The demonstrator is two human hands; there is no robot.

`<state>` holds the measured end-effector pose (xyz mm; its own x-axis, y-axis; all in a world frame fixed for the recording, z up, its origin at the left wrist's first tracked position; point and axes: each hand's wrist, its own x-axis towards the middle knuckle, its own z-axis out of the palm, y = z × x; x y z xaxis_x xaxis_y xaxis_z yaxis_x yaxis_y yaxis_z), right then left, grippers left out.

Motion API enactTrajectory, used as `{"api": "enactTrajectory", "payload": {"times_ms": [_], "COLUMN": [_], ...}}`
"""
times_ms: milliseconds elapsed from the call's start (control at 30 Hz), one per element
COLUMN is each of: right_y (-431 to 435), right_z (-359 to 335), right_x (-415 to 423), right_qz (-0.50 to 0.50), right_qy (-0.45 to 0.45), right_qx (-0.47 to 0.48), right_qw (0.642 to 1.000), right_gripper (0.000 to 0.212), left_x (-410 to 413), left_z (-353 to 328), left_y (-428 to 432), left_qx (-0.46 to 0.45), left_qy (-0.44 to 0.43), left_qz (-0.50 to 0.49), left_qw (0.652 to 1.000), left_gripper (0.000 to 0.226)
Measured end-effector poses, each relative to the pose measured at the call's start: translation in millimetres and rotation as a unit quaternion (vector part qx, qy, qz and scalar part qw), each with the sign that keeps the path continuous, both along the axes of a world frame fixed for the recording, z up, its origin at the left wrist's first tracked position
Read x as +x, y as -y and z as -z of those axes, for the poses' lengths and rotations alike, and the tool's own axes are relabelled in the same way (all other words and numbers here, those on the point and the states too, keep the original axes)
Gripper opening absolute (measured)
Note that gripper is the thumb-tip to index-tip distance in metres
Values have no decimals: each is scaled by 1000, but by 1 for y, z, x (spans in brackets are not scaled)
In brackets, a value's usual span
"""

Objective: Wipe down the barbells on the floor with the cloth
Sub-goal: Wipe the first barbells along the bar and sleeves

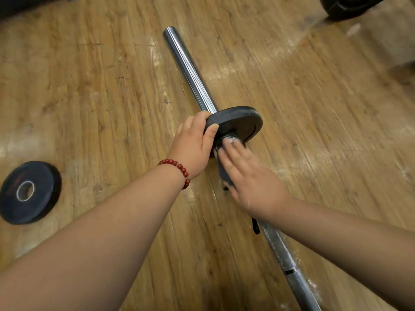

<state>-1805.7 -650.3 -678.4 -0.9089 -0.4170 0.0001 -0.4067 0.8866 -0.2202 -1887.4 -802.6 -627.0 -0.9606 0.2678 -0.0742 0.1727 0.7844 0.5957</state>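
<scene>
The left hand [197,140] gripped the plate [238,122], probably steadying the bar [190,70], while the flat-fingered right hand [251,176] pressed the cloth [224,173] against it.

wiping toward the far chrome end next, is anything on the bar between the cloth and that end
Yes. A black weight plate sits on the barbell right ahead of the cloth, between it and the chrome far end. The left hand grips the plate's rim; the right hand presses the cloth just short of it.
</scene>
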Motion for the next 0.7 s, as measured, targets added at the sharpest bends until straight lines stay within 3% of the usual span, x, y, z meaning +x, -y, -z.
{"api": "enactTrajectory", "payload": {"times_ms": [133, 533, 700], "right_y": [1, 4, -11], "right_z": [3, -7, -7], "right_x": [-11, -20, -3], "right_qz": [-105, -135, -136], "right_qy": [-49, -41, -51], "right_qx": [105, 210, 161], "right_qw": [988, 967, 976], "right_gripper": [61, 63, 58], "left_x": [-1, -3, -4], "left_z": [-1, -3, -4], "left_y": [0, 3, 7], "left_qx": [3, 18, 37], "left_qy": [11, 40, 58], "left_qz": [-6, 5, 20], "left_qw": [1000, 999, 997], "left_gripper": [32, 35, 35]}}
